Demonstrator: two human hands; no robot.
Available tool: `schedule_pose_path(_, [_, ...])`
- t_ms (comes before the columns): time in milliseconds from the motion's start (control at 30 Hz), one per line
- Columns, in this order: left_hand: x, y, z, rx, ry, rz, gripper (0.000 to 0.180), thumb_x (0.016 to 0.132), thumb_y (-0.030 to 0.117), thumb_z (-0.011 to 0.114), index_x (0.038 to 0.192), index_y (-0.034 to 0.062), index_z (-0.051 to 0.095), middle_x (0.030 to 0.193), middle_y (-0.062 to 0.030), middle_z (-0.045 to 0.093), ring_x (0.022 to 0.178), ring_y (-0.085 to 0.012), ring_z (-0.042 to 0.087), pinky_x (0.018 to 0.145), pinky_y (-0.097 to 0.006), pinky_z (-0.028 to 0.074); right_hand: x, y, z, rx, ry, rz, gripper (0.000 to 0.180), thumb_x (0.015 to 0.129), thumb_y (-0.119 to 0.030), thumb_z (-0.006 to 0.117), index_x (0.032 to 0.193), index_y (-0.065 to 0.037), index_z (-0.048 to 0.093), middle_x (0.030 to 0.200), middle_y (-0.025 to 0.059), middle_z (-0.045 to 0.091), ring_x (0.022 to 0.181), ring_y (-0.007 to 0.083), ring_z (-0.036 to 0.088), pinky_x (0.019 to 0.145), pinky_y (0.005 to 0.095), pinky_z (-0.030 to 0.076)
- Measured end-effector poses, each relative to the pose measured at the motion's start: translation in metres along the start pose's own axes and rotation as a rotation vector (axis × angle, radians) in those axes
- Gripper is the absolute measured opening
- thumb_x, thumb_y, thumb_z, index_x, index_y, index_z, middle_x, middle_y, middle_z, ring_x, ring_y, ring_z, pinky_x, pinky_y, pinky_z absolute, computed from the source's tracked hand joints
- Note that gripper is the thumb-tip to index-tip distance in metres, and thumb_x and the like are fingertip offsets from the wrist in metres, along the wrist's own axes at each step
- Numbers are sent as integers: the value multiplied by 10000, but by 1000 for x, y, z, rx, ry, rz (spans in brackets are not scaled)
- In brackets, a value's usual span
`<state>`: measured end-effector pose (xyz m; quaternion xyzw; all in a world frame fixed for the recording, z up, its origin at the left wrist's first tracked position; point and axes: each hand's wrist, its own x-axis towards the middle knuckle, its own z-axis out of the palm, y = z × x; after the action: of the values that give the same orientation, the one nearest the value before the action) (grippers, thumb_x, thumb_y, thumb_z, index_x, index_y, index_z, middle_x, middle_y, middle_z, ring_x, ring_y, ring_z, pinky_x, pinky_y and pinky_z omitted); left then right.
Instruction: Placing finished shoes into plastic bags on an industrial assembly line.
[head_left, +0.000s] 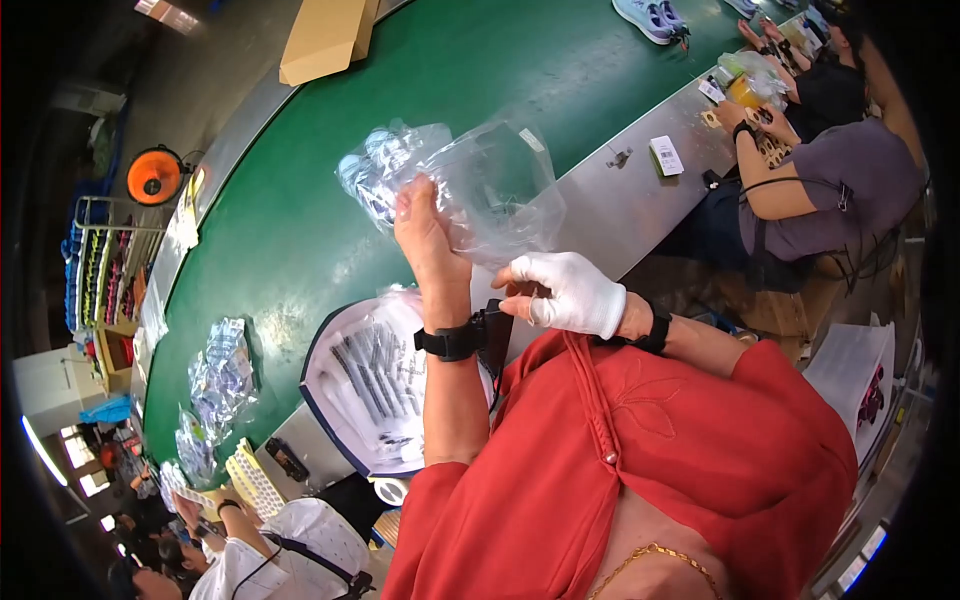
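My bare left hand is closed on a clear plastic bag, which spreads out to its right over the belt and the metal edge. Just beyond that hand, a pair of light blue shoes lies on the green belt, seen through clear plastic. My right hand, in a white glove with bare fingertips, is beside the bag's near edge. Its fingers are bent and apart, and nothing shows between them. Whether its fingertips touch the plastic, I cannot tell.
A dark-rimmed bin of clear bags and white packing stands left of me. Bagged shoes lie farther left on the belt. A small box sits on the metal ledge. Co-workers sit on both sides. A cardboard box is across the belt.
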<state>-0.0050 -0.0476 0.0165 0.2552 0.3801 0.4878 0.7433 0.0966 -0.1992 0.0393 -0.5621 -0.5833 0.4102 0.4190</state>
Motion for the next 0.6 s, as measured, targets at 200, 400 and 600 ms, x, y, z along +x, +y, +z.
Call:
schedule_pose_path(200, [-5, -20, 1, 491, -154, 172, 61, 857, 115, 592, 895, 73, 613, 721, 32, 558, 592, -32, 443, 527, -193, 367, 7, -20, -8, -328, 186, -390, 295, 714, -227, 743, 939, -73, 631, 774, 77, 583, 687, 244, 584, 623, 309, 483])
schedule_pose_path(400, [-23, -76, 6, 723, -380, 137, 88, 818, 129, 656, 870, 62, 633, 717, -4, 611, 653, -83, 515, 576, -242, 416, 19, -25, 3, -525, 129, -636, 326, 681, -358, 699, 881, -105, 649, 910, 34, 602, 928, 239, 574, 896, 408, 410])
schedule_pose_path(600, [-39, -107, 4, 1149, -354, 141, 150, 778, 184, 672, 894, 93, 642, 691, -81, 642, 601, -147, 581, 563, -292, 462, 15, -5, 10, -510, -65, -625, 260, 674, -378, 670, 769, -139, 630, 788, 17, 585, 866, 225, 576, 864, 384, 404])
